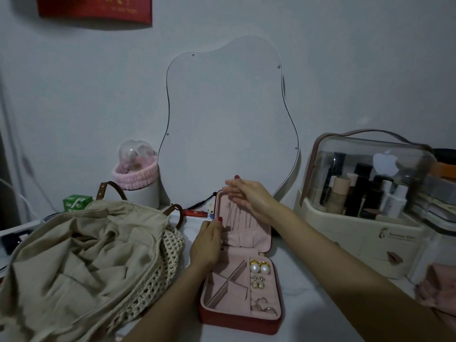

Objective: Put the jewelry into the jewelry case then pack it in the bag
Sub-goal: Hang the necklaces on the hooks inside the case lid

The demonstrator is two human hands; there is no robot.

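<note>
A red jewelry case (237, 322) with pink lining lies open on the white table, and its lid (259, 235) stands upright. Thin necklaces (238, 218) hang inside the lid. In the right compartments sit pearl earrings (259, 267), small checkered earrings (257, 281) and several rings (262, 304). My left hand (207, 243) grips the lid's left edge, thumb on the lining. My right hand (249, 198) rests on the lid's top edge with fingers stretched over the necklace hooks. A beige bag (74, 262) with crochet trim and brown handles lies open to the left.
A wavy mirror (229, 119) leans on the wall behind the case. A clear-lidded cosmetics organizer (365, 218) stands at the right, with pink cloth (436, 292) in front of it. A white pot with a pink headband (138, 178), a green box (76, 202) and a red gadget (195, 213) sit at the back.
</note>
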